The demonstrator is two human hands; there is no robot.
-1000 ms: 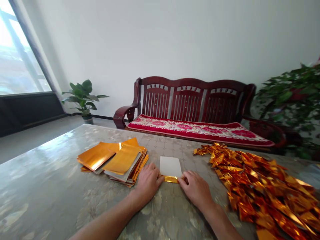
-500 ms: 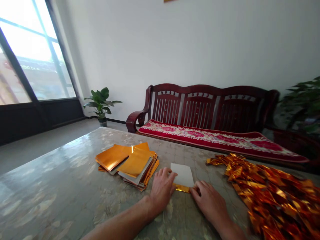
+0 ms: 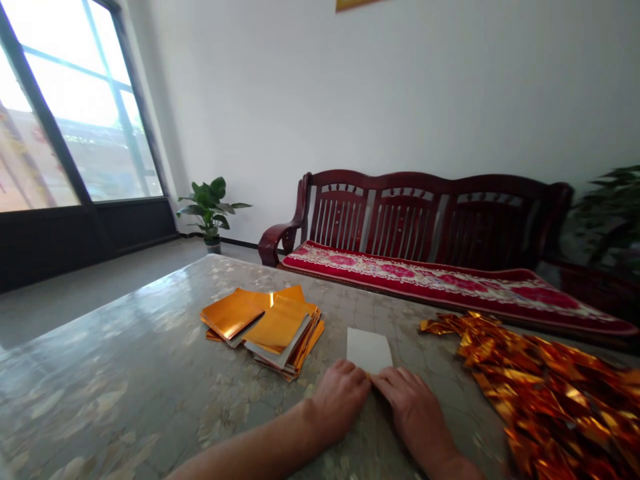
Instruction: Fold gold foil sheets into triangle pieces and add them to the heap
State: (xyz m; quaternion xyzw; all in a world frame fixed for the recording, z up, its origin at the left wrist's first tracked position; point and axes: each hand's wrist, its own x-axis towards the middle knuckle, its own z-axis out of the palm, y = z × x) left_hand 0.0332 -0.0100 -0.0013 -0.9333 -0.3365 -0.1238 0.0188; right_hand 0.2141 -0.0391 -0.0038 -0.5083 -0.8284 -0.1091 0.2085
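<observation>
Sheet (image 3: pixel 369 348), white side up on table (image 3: pixel 150 373), near edge in curled-finger grip of left hand (image 3: pixel 340 400) and right hand (image 3: pixel 413 408)

A glossy, marbled table (image 3: pixel 125 373) is carrying 3 lots of paper. A fanned stack of gold foil sheets (image 3: pixel 270 330) is lying left of the middle. Near it, 1 white sheet (image 3: pixel 369 349) is lying flat. A heap of folded gold foil pieces (image 3: pixel 545 393) is spreading across the right side. The left hand (image 3: pixel 340 400) and right hand (image 3: pixel 417 417) are resting palm down at the white sheet's near edge.
</observation>
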